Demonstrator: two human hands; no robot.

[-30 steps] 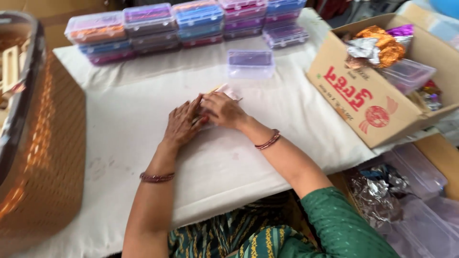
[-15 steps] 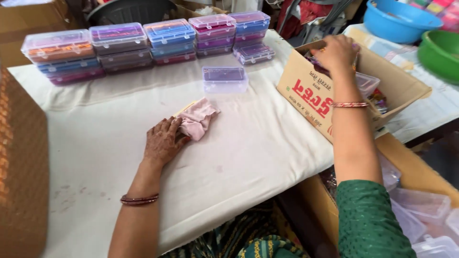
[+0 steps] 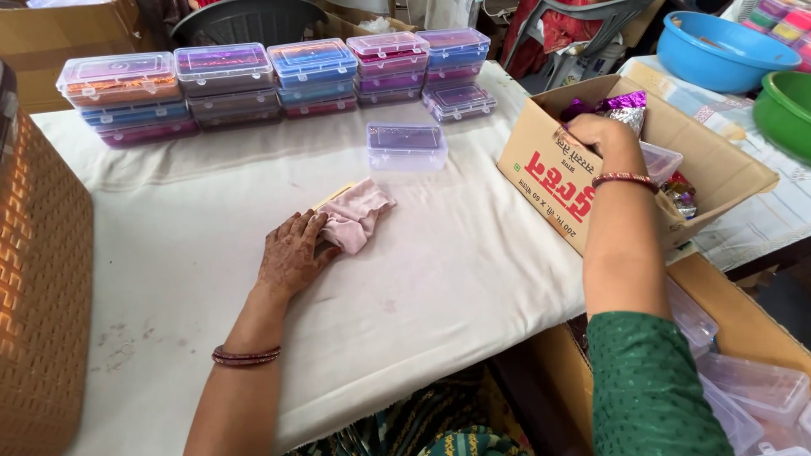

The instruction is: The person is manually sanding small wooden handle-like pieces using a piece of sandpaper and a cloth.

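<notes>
Left hand lay flat, fingers loosely spread, tips touching a soft crumpled pink cloth on the white cloth-covered desk. Right hand reached into the open brown cardboard box among shiny foil wrappers — finger state hidden. Small clear plastic lidded box sat near the cloth.

We see a pale pink cloth on the off-white tablecloth. The left hand bears dark brown henna patterns. The far lidded boxes show orange, purple, blue and pink through clear plastic. On the right, the tan cardboard box carries red print; beyond it sit a blue basin and a green basin. The sleeve is green with fine dots.
</notes>
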